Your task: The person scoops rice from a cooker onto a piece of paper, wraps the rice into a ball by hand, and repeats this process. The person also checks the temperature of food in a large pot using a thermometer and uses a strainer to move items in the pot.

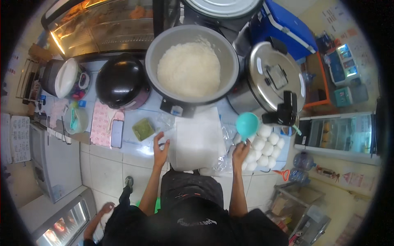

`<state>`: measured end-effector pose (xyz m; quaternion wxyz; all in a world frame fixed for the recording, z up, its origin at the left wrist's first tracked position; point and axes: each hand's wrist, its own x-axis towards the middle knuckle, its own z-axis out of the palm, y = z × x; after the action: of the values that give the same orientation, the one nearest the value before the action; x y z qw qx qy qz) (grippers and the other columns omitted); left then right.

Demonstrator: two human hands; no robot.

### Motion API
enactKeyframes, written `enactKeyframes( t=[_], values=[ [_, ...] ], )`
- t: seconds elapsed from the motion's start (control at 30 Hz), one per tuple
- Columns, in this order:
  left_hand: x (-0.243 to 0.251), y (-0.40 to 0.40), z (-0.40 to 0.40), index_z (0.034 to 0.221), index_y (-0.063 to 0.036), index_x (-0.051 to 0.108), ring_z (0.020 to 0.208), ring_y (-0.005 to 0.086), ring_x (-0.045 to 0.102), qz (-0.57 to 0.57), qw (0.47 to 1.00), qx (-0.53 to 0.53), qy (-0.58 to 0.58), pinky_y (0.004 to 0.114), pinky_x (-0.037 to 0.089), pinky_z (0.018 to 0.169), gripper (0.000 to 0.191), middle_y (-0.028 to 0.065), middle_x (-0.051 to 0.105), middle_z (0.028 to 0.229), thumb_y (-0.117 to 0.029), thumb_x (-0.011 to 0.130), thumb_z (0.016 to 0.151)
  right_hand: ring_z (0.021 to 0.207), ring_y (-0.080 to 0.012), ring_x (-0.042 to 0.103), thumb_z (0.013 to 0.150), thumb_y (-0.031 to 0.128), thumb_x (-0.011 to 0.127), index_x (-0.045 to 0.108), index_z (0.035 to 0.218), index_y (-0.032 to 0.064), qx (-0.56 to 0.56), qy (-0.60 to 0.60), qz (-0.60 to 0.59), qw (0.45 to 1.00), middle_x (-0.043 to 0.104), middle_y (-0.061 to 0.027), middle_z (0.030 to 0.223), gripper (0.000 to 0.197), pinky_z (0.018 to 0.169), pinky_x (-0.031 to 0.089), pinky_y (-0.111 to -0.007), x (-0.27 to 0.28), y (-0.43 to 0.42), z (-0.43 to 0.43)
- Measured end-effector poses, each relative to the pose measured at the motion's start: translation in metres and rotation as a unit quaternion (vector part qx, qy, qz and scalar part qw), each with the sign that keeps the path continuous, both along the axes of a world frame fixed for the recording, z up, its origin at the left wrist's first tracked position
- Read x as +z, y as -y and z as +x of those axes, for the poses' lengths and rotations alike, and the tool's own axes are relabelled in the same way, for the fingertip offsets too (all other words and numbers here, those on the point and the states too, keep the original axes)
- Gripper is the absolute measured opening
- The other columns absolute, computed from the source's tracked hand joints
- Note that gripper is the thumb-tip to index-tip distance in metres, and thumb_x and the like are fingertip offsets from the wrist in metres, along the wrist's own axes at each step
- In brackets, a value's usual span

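Note:
My right hand (240, 153) grips the handle of a teal plastic scoop (247, 123), whose round bowl is level with the near side of a large steel cooker. Beside that hand lies a cluster of white wrapped balls (262, 147). My left hand (160, 150), fingers apart and holding nothing, is at the left edge of a stack of white paper sheets (198, 138). Left of it is a green scouring pad (143, 129). Beyond the sheets stands a wide rice cooker pot (150, 73) with a mound of cooked white rice (189, 69) inside.
A black-lidded cooker (120, 81) and a phone (117, 133) stand left on the table. A steel cooker with its lid closed (275, 77) stands right, with a blue cool box (283, 27) behind it. Another person's hand (107, 207) is at lower left. Clear plastic film (224, 150) lies near the sheets.

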<state>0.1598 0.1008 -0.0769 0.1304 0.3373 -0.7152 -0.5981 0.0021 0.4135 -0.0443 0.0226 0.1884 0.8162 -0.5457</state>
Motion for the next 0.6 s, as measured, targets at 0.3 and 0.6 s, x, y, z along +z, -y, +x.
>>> enactKeyframes(
  t=[0.3,0.6],
  values=[
    [0.103,0.089,-0.147,0.156,-0.0089,0.003,0.149,0.0321,0.013,-0.099,0.969,-0.137,-0.182,0.045,0.022,0.118,0.142,0.0165,0.006,0.162,-0.027,0.095,0.050,0.070,-0.0379,0.067,0.090,0.008,0.051,0.056,0.118,-0.0002,0.362,-0.278,0.506,0.731,0.068,-0.0207,0.079,0.030,0.063,0.053,-0.049,0.096,0.258,-0.256],
    [0.111,0.105,-0.155,0.154,-0.0038,0.009,0.148,0.0295,0.015,-0.033,0.974,-0.162,-0.154,0.039,0.023,0.119,0.147,0.0204,0.007,0.160,-0.023,0.098,0.039,0.079,-0.0395,0.067,0.094,0.018,0.048,0.057,0.119,0.0045,0.650,-0.168,0.531,0.516,0.068,-0.0214,0.082,0.029,0.070,0.053,-0.049,0.039,0.309,-0.356]
  ],
)
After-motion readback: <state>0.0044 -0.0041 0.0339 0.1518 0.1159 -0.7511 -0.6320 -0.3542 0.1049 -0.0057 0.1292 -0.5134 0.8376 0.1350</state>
